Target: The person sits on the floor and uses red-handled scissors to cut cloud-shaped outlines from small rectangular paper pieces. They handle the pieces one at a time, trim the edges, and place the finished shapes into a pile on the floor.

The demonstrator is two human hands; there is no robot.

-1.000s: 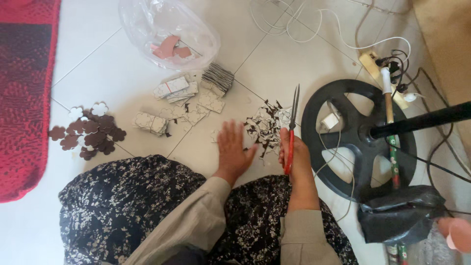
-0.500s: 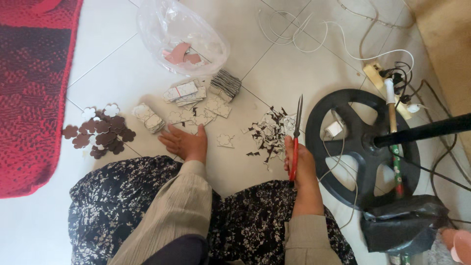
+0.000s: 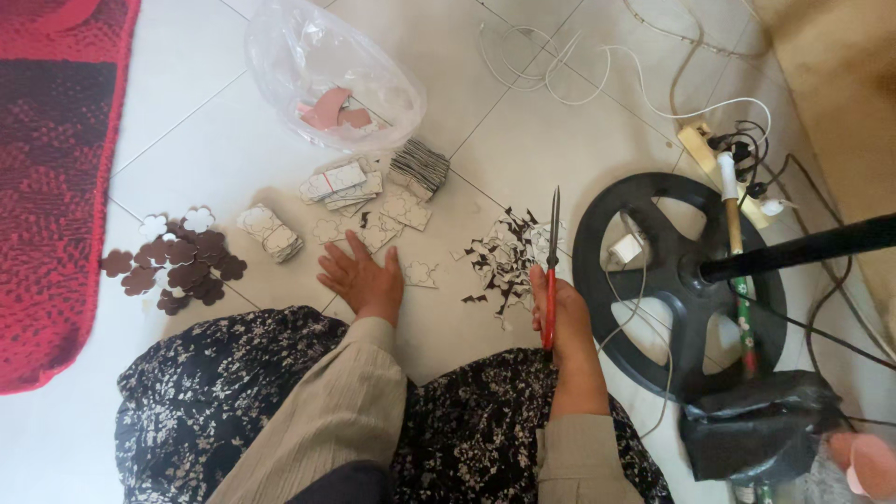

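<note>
My right hand (image 3: 563, 322) grips red-handled scissors (image 3: 553, 252), blades closed and pointing away from me, beside a heap of dark paper scraps (image 3: 502, 261) on the tiled floor. My left hand (image 3: 362, 278) lies flat on the floor, fingers spread, touching small white cards printed with flower outlines (image 3: 373, 229). A loose flower-outline card (image 3: 421, 273) lies just right of it. Stacks of cards (image 3: 341, 182) and a small bundle (image 3: 271, 231) lie beyond. Cut brown flower shapes (image 3: 182, 266) are piled to the left.
A clear plastic bag (image 3: 327, 79) with pink pieces sits at the back. A black round fan base (image 3: 672, 280) with a pole, a power strip (image 3: 700, 145) and tangled cables lie right. A red rug (image 3: 51, 177) borders the left. My patterned skirt fills the foreground.
My left hand moved from near the scrap heap leftward to the flower cards and now rests there with spread fingers. The right hand with scissors stayed in place.
</note>
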